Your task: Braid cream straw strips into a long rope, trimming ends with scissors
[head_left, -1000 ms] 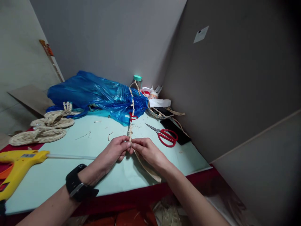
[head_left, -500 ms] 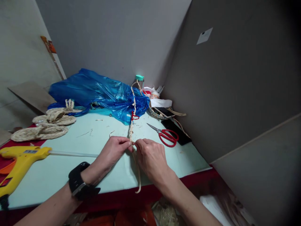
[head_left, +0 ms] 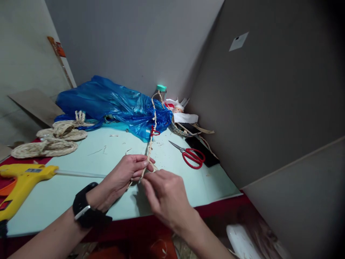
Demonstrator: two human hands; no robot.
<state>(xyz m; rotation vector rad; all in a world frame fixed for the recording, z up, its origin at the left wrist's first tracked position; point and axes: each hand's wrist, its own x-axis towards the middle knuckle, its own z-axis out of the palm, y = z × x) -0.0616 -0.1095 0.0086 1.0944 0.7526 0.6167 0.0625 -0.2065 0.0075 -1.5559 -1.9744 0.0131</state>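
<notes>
Above the pale table (head_left: 67, 201), a thin braid (head_left: 153, 118) of dry, flat straw rises taut past the blue bag (head_left: 113, 104); left hand (head_left: 125, 174) pinches its unfinished end mid-plait; right hand (head_left: 167, 196), fingers curled, seems to nip a loose strand; crossing it over needs steady tension

A single head-worn camera looks forward and down, close over the table (head_left: 81, 201), toward a wall corner.
</notes>
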